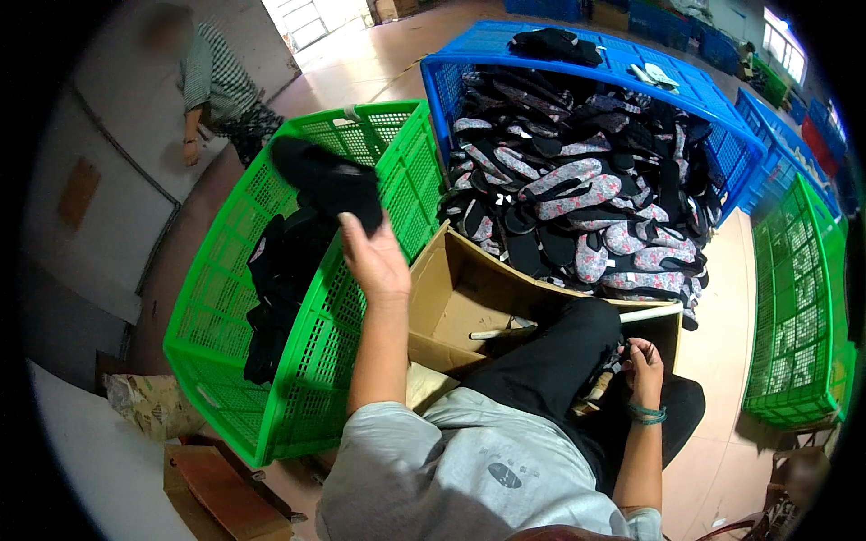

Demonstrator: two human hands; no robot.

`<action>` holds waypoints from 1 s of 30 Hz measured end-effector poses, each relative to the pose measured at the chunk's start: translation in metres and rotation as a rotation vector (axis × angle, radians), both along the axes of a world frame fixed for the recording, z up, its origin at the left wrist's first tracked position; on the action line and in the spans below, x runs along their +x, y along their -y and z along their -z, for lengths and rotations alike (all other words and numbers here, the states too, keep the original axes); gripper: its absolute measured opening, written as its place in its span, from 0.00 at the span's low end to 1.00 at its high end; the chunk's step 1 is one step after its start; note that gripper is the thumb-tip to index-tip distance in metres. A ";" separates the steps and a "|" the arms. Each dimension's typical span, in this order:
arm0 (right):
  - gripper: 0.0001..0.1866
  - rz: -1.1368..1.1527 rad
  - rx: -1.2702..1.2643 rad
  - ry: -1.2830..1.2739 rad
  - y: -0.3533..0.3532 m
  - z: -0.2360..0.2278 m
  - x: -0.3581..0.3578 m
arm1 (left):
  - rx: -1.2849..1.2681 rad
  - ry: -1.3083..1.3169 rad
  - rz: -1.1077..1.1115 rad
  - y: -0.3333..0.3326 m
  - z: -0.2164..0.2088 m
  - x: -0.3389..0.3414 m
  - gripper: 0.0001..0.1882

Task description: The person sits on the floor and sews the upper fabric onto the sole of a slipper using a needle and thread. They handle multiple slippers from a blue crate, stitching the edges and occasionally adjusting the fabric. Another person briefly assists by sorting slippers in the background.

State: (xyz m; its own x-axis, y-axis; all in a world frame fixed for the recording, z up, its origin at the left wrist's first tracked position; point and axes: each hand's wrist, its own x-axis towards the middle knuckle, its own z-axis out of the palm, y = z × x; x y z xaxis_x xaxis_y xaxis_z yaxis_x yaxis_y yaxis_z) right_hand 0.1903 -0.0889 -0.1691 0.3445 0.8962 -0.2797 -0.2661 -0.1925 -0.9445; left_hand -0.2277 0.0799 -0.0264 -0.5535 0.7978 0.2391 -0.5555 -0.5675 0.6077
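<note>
My left hand (375, 260) is raised at the wall of a green plastic crate (298, 379) and grips a black slipper (329, 185), slightly blurred, its toe pointing up and to the left. More black slippers (289, 261) lie inside that crate. Over my lap my right hand (644, 368) is closed, thumb and fingertips together; what they pinch, if anything, is too small to make out. Beside it, between my legs, is a dark and tan item (597, 386), partly hidden. A blue crate (442, 99) ahead is heaped with black slippers with floral insoles (577, 189).
An open cardboard box (451, 288) with a white rod (651, 313) across it stands before my knees. Black slippers (555, 45) and a white glove (654, 77) lie on the blue crate's top. Another green crate (789, 307) is at right; a person (221, 81) stands far left.
</note>
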 end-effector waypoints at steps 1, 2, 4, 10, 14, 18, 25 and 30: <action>0.08 0.002 -0.021 0.007 0.001 0.000 0.000 | 0.028 -0.025 -0.008 -0.003 -0.001 -0.007 0.42; 0.08 0.010 -0.041 0.013 0.001 -0.001 0.000 | -0.065 -0.030 -0.030 -0.002 0.001 -0.008 0.47; 0.08 0.016 -0.069 0.087 0.000 0.002 0.004 | -0.144 -0.122 -0.077 0.008 0.014 0.004 0.43; 0.09 -0.017 -0.048 0.023 -0.002 0.010 0.004 | -0.382 -0.199 0.000 0.007 0.059 0.053 0.35; 0.09 0.007 -0.066 -0.014 -0.001 0.003 0.006 | -0.354 -0.372 0.167 -0.007 0.076 0.102 0.33; 0.14 0.002 -0.065 -0.056 0.001 0.007 0.007 | -0.237 -0.561 0.374 -0.018 0.105 0.157 0.30; 0.20 -0.060 0.091 -0.046 0.010 -0.007 0.005 | -0.223 -0.891 0.774 -0.029 0.168 0.259 0.29; 0.18 -0.060 0.125 -0.018 0.013 -0.008 0.013 | 0.014 -1.653 0.772 -0.062 0.202 0.311 0.24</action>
